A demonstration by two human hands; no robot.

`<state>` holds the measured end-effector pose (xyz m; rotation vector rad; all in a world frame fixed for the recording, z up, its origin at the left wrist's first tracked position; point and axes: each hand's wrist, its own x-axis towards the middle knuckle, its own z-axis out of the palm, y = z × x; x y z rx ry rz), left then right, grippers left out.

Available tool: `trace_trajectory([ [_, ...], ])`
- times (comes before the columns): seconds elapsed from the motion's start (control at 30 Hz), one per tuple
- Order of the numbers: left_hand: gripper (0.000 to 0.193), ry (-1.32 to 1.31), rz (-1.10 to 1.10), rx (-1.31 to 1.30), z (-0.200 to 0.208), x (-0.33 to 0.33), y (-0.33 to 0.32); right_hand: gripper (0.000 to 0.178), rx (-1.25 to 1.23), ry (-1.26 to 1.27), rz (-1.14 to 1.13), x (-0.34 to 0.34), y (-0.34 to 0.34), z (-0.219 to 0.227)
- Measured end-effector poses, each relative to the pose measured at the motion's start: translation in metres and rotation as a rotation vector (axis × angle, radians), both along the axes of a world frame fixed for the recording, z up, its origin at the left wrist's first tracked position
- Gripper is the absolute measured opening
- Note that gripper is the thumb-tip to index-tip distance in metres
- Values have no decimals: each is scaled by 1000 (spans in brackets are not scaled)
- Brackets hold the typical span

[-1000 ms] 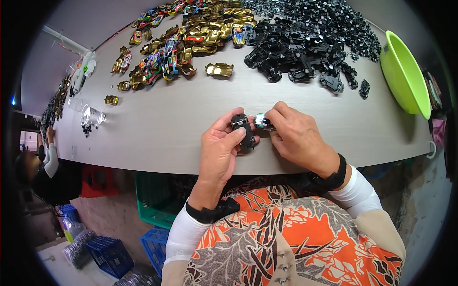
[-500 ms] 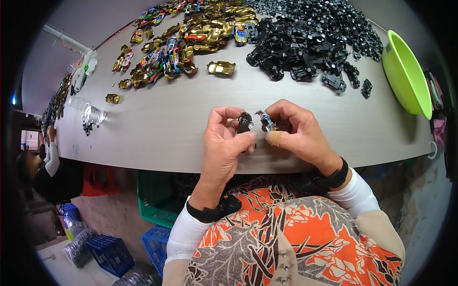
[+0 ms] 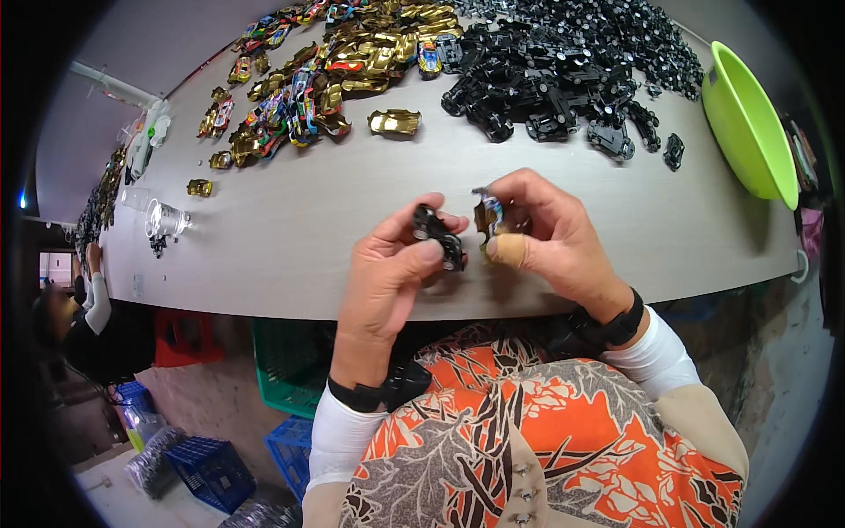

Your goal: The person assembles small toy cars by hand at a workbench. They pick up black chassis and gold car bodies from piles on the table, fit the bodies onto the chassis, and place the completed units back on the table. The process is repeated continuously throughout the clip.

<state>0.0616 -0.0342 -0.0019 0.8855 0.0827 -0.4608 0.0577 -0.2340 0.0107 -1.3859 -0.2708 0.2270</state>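
Note:
Between the thumb and fingers of my left hand (image 3: 383, 260) is a black toy car chassis (image 3: 438, 238), held tilted above the near part of the table. My right hand (image 3: 550, 224), with a tan wrap on its thumb, grips a toy car body shell (image 3: 487, 216); its gold hollow inside faces the chassis. A small gap separates the two parts. Beyond the hands, a single gold car shell (image 3: 394, 122) lies on the table (image 3: 299, 238). Farther off are a heap of gold and coloured car shells (image 3: 378, 57) and a heap of black chassis (image 3: 554, 70).
A lime green basin (image 3: 748, 123) leans at the table's right end. On the left stand a clear plastic cup (image 3: 165, 218) and a small gold shell (image 3: 200, 187). Another person (image 3: 88, 308) sits at the far left. A green crate (image 3: 277, 370) and blue crates (image 3: 211, 471) are below.
My left hand has shifted left and turned the chassis to a steeper slant. My right hand has turned the shell upright, showing more of its inside.

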Motion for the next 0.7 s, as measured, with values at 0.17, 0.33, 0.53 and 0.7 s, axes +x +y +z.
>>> trace_trajectory([
  [0.17, 50, 22, -11, -106, 0, -2, 5, 33, 26, -3, -16, -2, -2, 2],
  [0.33, 49, -21, -12, -130, -3, -3, -2, 33, 99, -31, -86, -9, 12, 4],
  [0.53, 49, -45, -7, -58, 1, -6, -7, 31, -161, -188, -89, -13, 8, 2],
  [0.7, 49, -51, -11, -49, 5, -8, -7, 31, -110, -236, -135, -12, 11, 3],
])
